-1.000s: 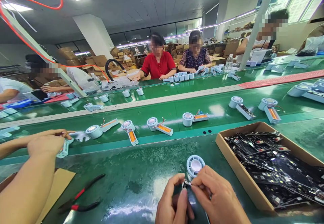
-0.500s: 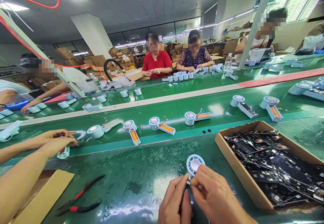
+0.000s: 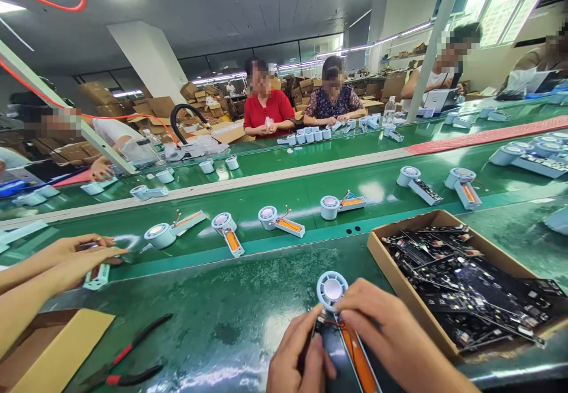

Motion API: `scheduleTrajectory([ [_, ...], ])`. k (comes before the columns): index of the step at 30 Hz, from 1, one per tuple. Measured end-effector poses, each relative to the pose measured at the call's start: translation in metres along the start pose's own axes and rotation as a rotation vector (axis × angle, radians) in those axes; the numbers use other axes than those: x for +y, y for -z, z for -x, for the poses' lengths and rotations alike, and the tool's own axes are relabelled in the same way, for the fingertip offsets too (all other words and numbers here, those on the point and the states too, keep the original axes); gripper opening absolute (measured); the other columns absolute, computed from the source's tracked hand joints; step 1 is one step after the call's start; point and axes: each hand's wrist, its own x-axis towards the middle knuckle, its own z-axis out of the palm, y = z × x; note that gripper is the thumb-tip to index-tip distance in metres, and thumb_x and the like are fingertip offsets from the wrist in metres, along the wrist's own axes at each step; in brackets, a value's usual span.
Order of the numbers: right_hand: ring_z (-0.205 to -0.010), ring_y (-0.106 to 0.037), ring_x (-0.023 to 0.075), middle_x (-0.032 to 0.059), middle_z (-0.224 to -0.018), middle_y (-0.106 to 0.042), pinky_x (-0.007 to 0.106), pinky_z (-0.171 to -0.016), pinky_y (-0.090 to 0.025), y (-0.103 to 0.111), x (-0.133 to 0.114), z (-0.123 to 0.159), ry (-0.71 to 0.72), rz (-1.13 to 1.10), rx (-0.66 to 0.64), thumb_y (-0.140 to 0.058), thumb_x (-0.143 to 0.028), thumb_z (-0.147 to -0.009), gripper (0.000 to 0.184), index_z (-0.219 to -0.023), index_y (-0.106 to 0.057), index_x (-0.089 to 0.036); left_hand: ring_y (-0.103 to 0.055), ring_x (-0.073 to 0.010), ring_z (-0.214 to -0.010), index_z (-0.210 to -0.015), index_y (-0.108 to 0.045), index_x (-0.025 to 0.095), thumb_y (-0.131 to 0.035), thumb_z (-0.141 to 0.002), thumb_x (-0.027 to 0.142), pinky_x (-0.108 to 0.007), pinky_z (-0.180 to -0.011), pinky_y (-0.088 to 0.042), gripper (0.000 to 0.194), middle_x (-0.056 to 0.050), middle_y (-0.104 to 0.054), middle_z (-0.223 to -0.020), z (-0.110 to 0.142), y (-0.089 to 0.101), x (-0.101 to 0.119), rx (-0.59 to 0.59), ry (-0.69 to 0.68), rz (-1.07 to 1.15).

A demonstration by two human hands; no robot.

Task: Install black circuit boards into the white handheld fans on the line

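Observation:
In front of me lies a light blue housing with a round, spoked head (image 3: 332,286). Its open handle holds an orange battery (image 3: 360,364), and thin red and black wires run near the neck. My left hand (image 3: 296,354), left of the handle, is closed on a narrow black circuit board (image 3: 318,325) with a small light connector at its upper end; the rest is hidden by the fingers. My right hand (image 3: 390,328) grips the housing at the neck and right side of the handle, its fingertips near the wires.
A cardboard box (image 3: 412,289) of black circuit boards stands right. Red-and-black pliers (image 3: 119,363) and another box (image 3: 73,351) lie left. Similar housings (image 3: 267,218) line the green belt (image 3: 306,195). A co-worker's hands (image 3: 84,257) work at left; other people sit opposite.
My hands have parted slightly, and the handle's orange battery and wires now show between them. The whole view has shifted a little. The co-worker's hands at left remain on their piece.

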Motion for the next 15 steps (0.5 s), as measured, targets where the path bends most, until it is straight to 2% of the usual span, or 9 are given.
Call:
scheduleTrajectory([
  [2, -0.088, -0.066, 0.0156, 0.0022, -0.093, -0.065, 0.024, -0.078, -0.054, 0.016, 0.005, 0.007, -0.004, 0.000, -0.018, -0.047, -0.014, -0.099, 0.026, -0.109, -0.068, -0.027, -0.050, -0.0098, -0.033, -0.129, -0.067, 0.017, -0.064, -0.082, 0.065, -0.020, -0.038, -0.039, 0.067, -0.002, -0.069, -0.054, -0.003, 0.002, 0.001, -0.037, 0.174, 0.087],
  [4, -0.085, -0.067, 0.0149, 0.0026, -0.095, -0.063, 0.023, -0.075, -0.056, 0.021, 0.011, 0.015, 0.033, 0.051, -0.061, -0.048, -0.014, -0.099, 0.030, -0.115, -0.067, -0.029, -0.049, -0.0087, -0.032, -0.131, -0.064, 0.013, -0.067, -0.078, 0.068, -0.018, -0.038, -0.035, 0.077, -0.001, -0.067, -0.050, -0.006, 0.003, 0.001, -0.058, 0.247, 0.156],
  [8, -0.078, -0.066, 0.0145, 0.0040, -0.093, -0.061, 0.023, -0.071, -0.056, 0.005, 0.015, 0.024, 0.078, 0.080, -0.106, -0.050, -0.012, -0.098, 0.028, -0.115, -0.069, -0.024, -0.050, -0.0079, -0.034, -0.130, -0.065, 0.013, -0.071, -0.076, 0.067, -0.017, -0.039, -0.035, 0.077, -0.002, -0.068, -0.052, -0.006, 0.002, 0.005, -0.053, 0.251, 0.213],
  [12, -0.078, -0.064, 0.0154, 0.0036, -0.089, -0.059, 0.024, -0.068, -0.053, -0.009, 0.015, 0.020, 0.093, 0.019, -0.072, -0.053, -0.015, -0.098, 0.022, -0.096, -0.073, -0.023, -0.048, -0.0079, -0.033, -0.130, -0.065, 0.012, -0.071, -0.073, 0.070, -0.018, -0.039, -0.033, 0.082, -0.001, -0.067, -0.051, -0.005, 0.002, 0.006, -0.062, 0.249, 0.200],
  [15, -0.081, -0.066, 0.0153, 0.0041, -0.093, -0.062, 0.024, -0.070, -0.053, -0.013, 0.016, 0.013, 0.088, -0.041, -0.025, -0.053, -0.015, -0.098, 0.023, -0.097, -0.074, -0.024, -0.048, -0.0077, -0.035, -0.130, -0.064, 0.011, -0.072, -0.071, 0.073, -0.018, -0.041, -0.034, 0.086, -0.001, -0.067, -0.050, -0.004, 0.003, 0.001, -0.045, 0.239, 0.180],
])
